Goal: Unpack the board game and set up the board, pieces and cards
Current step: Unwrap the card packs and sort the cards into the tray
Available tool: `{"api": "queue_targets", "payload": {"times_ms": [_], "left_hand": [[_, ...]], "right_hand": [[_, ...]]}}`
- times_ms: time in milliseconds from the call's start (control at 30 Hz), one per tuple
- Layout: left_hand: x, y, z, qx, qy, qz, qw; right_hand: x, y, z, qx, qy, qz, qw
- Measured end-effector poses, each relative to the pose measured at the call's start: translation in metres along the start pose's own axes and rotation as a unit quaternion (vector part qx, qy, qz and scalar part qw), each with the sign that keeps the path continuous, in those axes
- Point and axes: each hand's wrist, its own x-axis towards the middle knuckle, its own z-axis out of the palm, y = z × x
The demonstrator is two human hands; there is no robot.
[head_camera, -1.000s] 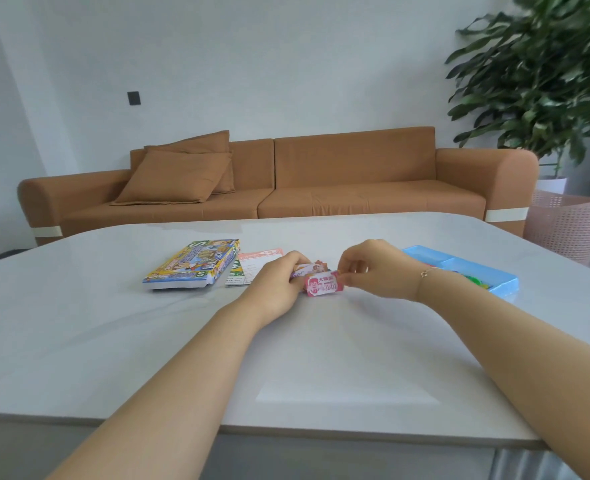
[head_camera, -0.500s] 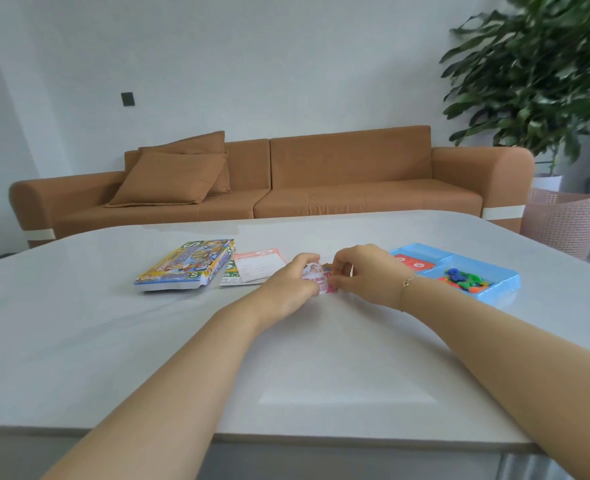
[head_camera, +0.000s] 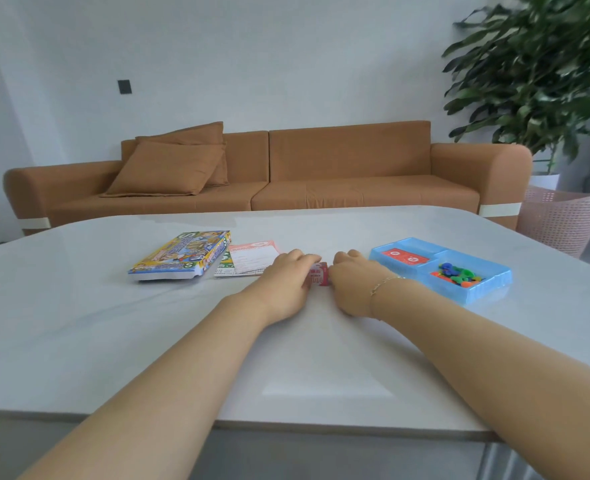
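Pale marble-patterned table [head_camera: 148, 341] fills the foreground, with both bare forearms reaching forward across it from the near edge. Left hand [head_camera: 283, 285] and right hand [head_camera: 352, 289] rest on the tabletop at centre, knuckles up, fingers curled inward toward each other. Between them sits a small pink-and-white stack of cards [head_camera: 319, 275], held from both sides: the left fingers close on its left edge and the right fingers on its right edge, so that only a narrow strip of the stack shows. Whether the stack is lifted or lying flat on the table cannot be told. A thin gold bracelet [head_camera: 387, 284] circles the right wrist.

Just beyond the left hand lies a pink-topped rules sheet [head_camera: 252, 258], flat on the table, touching or overlapping a green-printed sheet beneath it. Left of the sheets lies the closed, colourfully printed game box lid [head_camera: 182, 256]. To the right of the hands, apart from them, stands the blue plastic tray [head_camera: 477, 289]; its far-left compartment holds red cards [head_camera: 404, 256] and its right compartment holds mixed coloured playing pieces [head_camera: 458, 273].

Behind the table: a brown sofa [head_camera: 321, 168] with two cushions, a pink mesh basket [head_camera: 563, 220], and a leafy plant [head_camera: 546, 64] against a white wall.
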Motion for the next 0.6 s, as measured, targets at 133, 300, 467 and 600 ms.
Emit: {"api": "queue_targets", "payload": {"times_ms": [133, 300, 467, 600], "left_hand": [[0.002, 0.002, 0.002, 0.075, -0.024, 0.004, 0.997], [-0.003, 0.008, -0.003, -0.005, 0.006, 0.004, 1.000], [-0.005, 0.009, -0.004, -0.110, 0.045, -0.032, 0.992], [-0.006, 0.007, -0.007, -0.161, 0.068, -0.047, 0.984]], "right_hand": [[0.001, 0.005, 0.001, 0.005, -0.004, 0.007, 1.000], [0.000, 0.025, -0.013, 0.143, 0.170, 0.102, 0.970], [0.001, 0.016, -0.010, 0.316, 0.082, 0.081, 0.942], [0.003, 0.009, -0.006, 0.327, 0.081, 0.061, 0.940]]}}
